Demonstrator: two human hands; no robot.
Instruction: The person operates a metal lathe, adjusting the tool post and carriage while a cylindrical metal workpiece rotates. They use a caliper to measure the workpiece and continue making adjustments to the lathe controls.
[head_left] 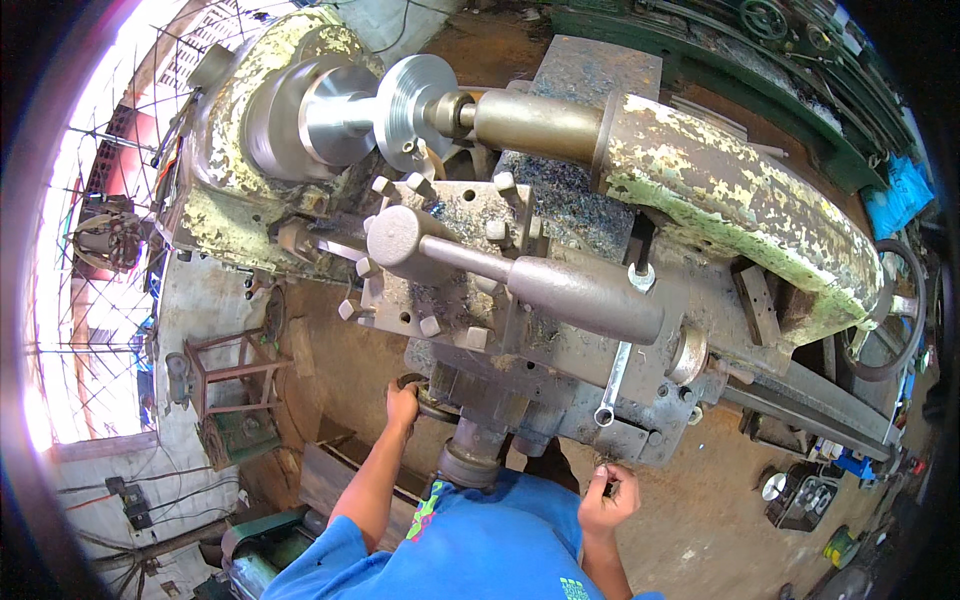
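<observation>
Your left hand (pixel 402 405) is closed around the dark handwheel (pixel 428 398) under the lathe carriage (pixel 520 340), placed there to feed the slide. Above it the shiny stepped workpiece (pixel 385 105) sits between chuck (pixel 275 120) and tailstock (pixel 700 185), held on centre. A ring spanner (pixel 618 365) rests on the carriage, within reach. Your right hand (pixel 607 498) is curled shut on a small lever (pixel 605 478) at the carriage's lower edge.
</observation>
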